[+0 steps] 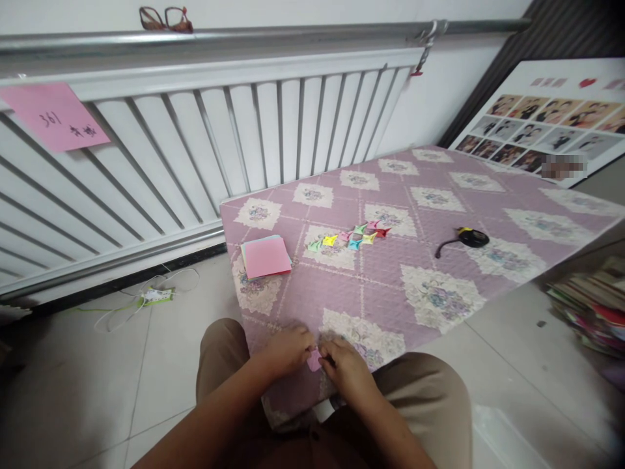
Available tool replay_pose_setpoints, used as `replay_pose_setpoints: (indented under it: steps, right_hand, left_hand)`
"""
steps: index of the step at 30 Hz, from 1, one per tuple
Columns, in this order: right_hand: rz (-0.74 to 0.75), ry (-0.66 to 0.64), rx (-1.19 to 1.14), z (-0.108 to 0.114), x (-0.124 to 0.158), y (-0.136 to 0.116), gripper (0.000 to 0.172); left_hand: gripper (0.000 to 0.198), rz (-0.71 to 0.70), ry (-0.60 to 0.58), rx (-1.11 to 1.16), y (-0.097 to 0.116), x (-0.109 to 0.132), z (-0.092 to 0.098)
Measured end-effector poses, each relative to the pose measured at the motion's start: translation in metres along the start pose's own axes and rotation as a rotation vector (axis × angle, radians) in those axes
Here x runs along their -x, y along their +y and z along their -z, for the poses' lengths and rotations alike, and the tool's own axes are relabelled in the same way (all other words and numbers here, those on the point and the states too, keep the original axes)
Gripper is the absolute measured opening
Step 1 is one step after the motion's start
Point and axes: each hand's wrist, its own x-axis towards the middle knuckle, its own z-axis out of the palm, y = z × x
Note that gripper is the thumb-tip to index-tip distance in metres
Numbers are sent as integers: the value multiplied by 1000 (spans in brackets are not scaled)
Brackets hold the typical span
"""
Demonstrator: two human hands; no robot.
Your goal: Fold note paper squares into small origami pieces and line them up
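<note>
Pink folded paper [314, 360] we are pinching between left hand [288, 350] and right hand [346, 369], at the bench's [390, 286] near edge, mostly covered, long axis unclear.

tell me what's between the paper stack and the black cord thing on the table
A row of small folded paper pieces lies between the stack and the black thing, seen in the head view.

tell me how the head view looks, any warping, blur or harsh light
Head view: the wide-angle lens bows the radiator bars and pipe rail; light is soft and even, with no hard shadows or glare on the tablecloth; the left hand and right hand pinching the pink paper look slightly soft; the corners smear; one patch on the photo board is blurred out.
</note>
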Motion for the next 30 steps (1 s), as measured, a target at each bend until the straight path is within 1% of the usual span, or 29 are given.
replay_pose_setpoints:
  steps: [6,12,16,23,26,30]
  right_hand:
    - [70,8,7,-6,0,1,12]
    - [90,24,-14,-12,1,7,12]
    - [103,30,-43,-11,2,7,16]
    - [142,20,-74,-3,-1,5,22]
    - [152,19,-63,-3,-2,6,21]
    - [142,33,-13,-9,-1,9,19]
  left_hand:
    - [19,-30,-6,-76,-3,2,-8]
    - [21,-43,-14,-130,-1,5,-12]
    - [24,-34,-10,-141,0,6,-12]
    - [21,-25,-15,-130,-1,4,-10]
    - [21,-33,-1,-119,1,6,-7]
    - [18,-46,5,-102,0,6,-6]
